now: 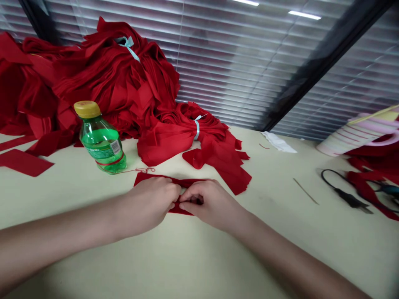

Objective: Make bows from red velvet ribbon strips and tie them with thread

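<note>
A flat piece of red fabric (182,210) lies on the table in front of me, partly covered by both hands. My left hand (157,203) is closed over the left part of it, knuckles up, fingertips curled out of sight. From the other side my right hand (212,203) pinches at the fabric's middle, thumb and forefinger drawn close together beside the left fingers. Anything finer between those fingertips is too small to make out. Just behind the fabric, loose red thread (145,170) trails from a green plastic bottle (104,145) with a yellow cap; red thread is wound round its lower part.
Large bundles of red fabric (124,83) tied with pale blue ribbon are heaped at the back left. A smaller tied bundle (183,133) lies behind my hands. To the right are a black plug and cable (347,199), a pink-and-white cup (352,137) and white tissue (279,142).
</note>
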Demonstrator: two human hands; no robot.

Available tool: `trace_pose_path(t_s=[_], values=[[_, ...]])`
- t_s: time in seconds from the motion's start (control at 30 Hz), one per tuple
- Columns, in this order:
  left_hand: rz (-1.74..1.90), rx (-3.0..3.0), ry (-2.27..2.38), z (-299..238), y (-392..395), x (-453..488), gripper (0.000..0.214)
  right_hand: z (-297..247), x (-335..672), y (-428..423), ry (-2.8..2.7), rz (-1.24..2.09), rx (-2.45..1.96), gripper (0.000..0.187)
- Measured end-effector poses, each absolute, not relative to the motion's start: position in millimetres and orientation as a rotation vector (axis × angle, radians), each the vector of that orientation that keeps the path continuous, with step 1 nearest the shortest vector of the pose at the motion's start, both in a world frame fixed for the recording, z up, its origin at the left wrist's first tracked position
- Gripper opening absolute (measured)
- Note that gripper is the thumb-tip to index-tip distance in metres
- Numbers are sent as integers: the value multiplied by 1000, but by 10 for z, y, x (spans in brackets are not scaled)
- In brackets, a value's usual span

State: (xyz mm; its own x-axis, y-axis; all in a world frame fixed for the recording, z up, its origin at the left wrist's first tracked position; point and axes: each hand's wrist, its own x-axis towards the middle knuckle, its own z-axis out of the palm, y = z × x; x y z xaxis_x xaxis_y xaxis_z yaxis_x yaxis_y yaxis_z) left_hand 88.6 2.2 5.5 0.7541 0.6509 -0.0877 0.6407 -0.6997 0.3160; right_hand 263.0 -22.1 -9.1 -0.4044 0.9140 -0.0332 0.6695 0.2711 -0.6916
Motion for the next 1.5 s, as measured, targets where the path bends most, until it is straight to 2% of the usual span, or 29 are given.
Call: trace_pose_path(t_s=[0.5,0.93,1.23,1.5], values=[[110,2655,1000,20,-17,865,22,-102,2632,-264,-2292,678,-1425,16],[116,2742,1006,7,-49,872,19,-34,2592,-273,-2343,725,-1462,14],[22,2684,942,46,48,857,18,-94,2682,-191,-2251,886,-1420,15],[22,2726,938,32,-18,897,19,-85,2644,-209,-2282,805,-1416,17]])
